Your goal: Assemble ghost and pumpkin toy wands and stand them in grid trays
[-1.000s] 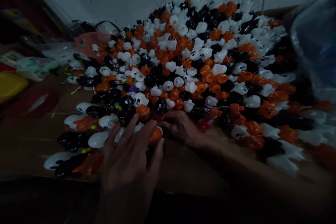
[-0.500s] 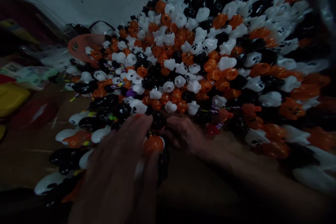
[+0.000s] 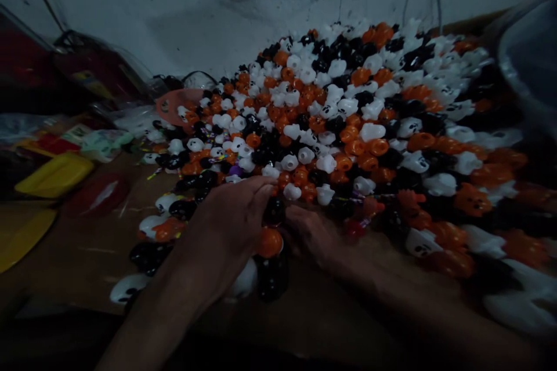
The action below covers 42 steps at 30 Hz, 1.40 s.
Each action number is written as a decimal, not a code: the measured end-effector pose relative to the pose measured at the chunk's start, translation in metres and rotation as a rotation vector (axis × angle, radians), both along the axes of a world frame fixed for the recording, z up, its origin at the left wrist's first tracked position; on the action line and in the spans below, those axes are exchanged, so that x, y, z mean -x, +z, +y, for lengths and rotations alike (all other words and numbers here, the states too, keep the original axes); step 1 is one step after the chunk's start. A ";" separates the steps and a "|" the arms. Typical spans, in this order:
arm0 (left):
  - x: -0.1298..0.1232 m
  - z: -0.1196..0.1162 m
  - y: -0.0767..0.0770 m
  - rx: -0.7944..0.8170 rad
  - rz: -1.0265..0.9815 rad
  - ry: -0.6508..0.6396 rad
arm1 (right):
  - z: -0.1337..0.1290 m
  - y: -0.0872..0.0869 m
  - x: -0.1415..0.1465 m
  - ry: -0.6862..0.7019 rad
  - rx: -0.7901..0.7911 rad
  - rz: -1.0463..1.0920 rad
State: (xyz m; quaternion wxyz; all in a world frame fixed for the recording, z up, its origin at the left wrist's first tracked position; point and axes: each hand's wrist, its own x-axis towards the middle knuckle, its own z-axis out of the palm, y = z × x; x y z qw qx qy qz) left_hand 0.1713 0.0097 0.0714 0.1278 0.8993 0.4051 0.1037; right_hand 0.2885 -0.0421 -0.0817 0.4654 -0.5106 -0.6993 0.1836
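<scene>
Left hand (image 3: 230, 226): arched beside the black toy; whether its fingers gripped anything could not be told.
Right hand (image 3: 311, 232): reached in from the opposite side, its fingers bent, their hold too dark to tell.
Black toy (image 3: 275, 211): lay between both hands.
Orange toy (image 3: 270, 242): sat just nearer the person.
Pile (image 3: 305, 155): spread across the bench (image 3: 326, 287) beyond the hands.

Brown tabletop (image 3: 98, 252), piled black, white, orange figures (image 3: 326, 162); flat red object (image 3: 96, 196)
</scene>
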 end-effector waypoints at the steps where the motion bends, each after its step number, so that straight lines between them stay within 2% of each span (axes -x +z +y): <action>1: -0.001 0.001 -0.001 -0.007 0.008 -0.034 | -0.001 -0.001 0.001 -0.011 0.008 -0.029; 4: -0.006 -0.001 -0.006 -0.033 0.147 -0.104 | -0.002 -0.005 0.003 -0.038 0.001 -0.094; 7: -0.007 -0.004 -0.015 -0.041 0.243 -0.079 | -0.001 -0.006 0.004 -0.046 -0.027 -0.081; 11: -0.006 -0.002 -0.025 -0.033 0.197 -0.087 | 0.001 0.005 0.005 -0.055 0.009 -0.114; 14: -0.006 0.001 -0.024 -0.060 0.170 -0.091 | -0.008 0.017 0.005 -0.072 0.047 -0.163; 18: 0.002 -0.014 -0.002 -0.171 -0.028 -0.050 | -0.048 0.039 -0.026 -0.179 0.117 -0.343; 20: 0.008 -0.036 0.006 -0.329 -0.224 -0.025 | -0.071 0.054 -0.055 -0.293 0.169 -0.426; 21: 0.008 -0.050 0.004 -0.408 -0.316 0.007 | -0.078 0.063 -0.070 -0.377 0.189 -0.458; 22: 0.005 -0.065 -0.001 -0.424 -0.387 0.007 | -0.083 0.070 -0.083 -0.448 0.215 -0.510; 23: 0.000 -0.079 -0.011 -0.345 -0.443 -0.026 | -0.084 0.077 -0.095 -0.489 0.244 -0.602; 26: -0.028 -0.108 -0.057 -0.056 -0.403 -0.186 | -0.074 0.083 -0.111 -0.409 0.343 -0.861; 29: -0.054 -0.105 -0.102 0.119 -0.317 0.005 | -0.060 0.068 -0.111 -0.353 0.382 -0.941; 31: -0.063 -0.093 -0.119 0.155 -0.341 0.103 | -0.056 0.054 -0.109 -0.360 0.378 -0.935; 33: -0.068 -0.082 -0.124 0.158 -0.387 0.152 | -0.055 0.043 -0.109 -0.351 0.369 -0.908; 36: -0.074 -0.070 -0.123 0.158 -0.395 0.161 | -0.053 0.038 -0.109 -0.390 0.377 -0.862; 42: -0.077 -0.063 -0.119 0.147 -0.306 0.045 | -0.048 0.056 -0.113 -0.458 0.425 -0.664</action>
